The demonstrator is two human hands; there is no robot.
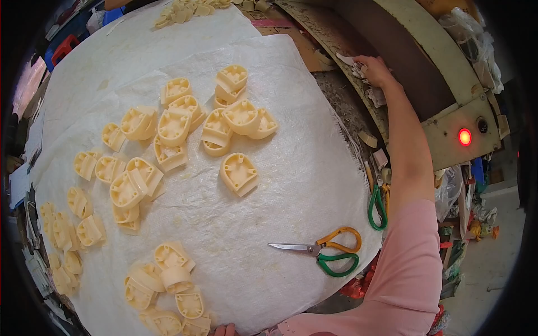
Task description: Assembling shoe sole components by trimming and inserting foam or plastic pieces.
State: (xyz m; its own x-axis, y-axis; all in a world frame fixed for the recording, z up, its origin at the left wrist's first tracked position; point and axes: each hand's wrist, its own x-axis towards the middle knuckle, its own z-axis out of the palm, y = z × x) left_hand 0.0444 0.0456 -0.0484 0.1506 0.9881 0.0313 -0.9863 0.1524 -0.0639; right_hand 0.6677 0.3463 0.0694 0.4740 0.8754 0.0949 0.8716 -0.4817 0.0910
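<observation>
My right arm stretches to the far right, where my right hand (375,70) pinches a crumpled white rag-like piece (357,67) at the edge of a metal trough (412,61). Whether it is cloth or paper is hard to see. Only a few fingers of my left hand (225,330) show at the bottom edge, beside a cluster of cream plastic molded parts (189,303); the rest is out of view. More cream parts (239,172) lie in loose groups across the white sheet (269,218). Scissors (319,250) with one orange and one green handle rest on the sheet, blades pointing left.
A second pair of scissors (378,208) stands by the sheet's right edge. A glowing red light (464,136) and a black knob (482,125) sit on the machine's panel. Small cream pieces (190,10) are heaped at the back. Clear plastic bags (473,42) hang far right.
</observation>
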